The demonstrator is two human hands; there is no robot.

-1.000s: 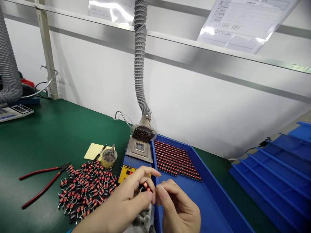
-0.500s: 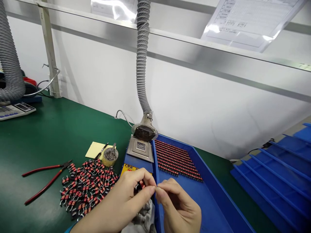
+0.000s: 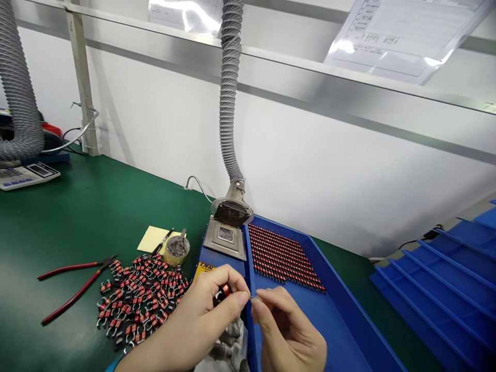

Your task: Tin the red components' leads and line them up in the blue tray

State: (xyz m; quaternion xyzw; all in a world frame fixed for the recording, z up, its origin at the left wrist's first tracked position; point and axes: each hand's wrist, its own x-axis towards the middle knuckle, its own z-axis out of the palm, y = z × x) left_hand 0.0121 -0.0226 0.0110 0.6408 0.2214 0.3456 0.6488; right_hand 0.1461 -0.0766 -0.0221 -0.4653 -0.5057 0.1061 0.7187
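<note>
My left hand (image 3: 209,307) is closed, thumb and index finger pinched together. A small red-and-black coil (image 3: 222,293) shows in the loop behind them, held by the curled fingers. Facing it, my right hand (image 3: 289,328) pinches at almost the same spot, fingertips a slight gap apart; whatever is between its thumb and index finger is too small to make out. Left of my left forearm lies a loose pile of similar coils (image 3: 143,297) with bent metal legs. Under my hands is a crumpled greyish-white cloth (image 3: 232,349), partly hidden.
Rows of coils (image 3: 284,256) lie in a blue tray (image 3: 329,320) at right. A solder pot (image 3: 226,236) stands under a fume hose (image 3: 228,103). Red-handled pliers (image 3: 77,294), a tub of grey paste (image 3: 176,250) and yellow notes (image 3: 151,240) are at left. Blue stacked trays (image 3: 437,279) stand far right.
My right hand has drawn slightly away to the right, so the two pairs of fingertips are now a little apart. More of the coil shows in my left hand. The view has shifted slightly.
</note>
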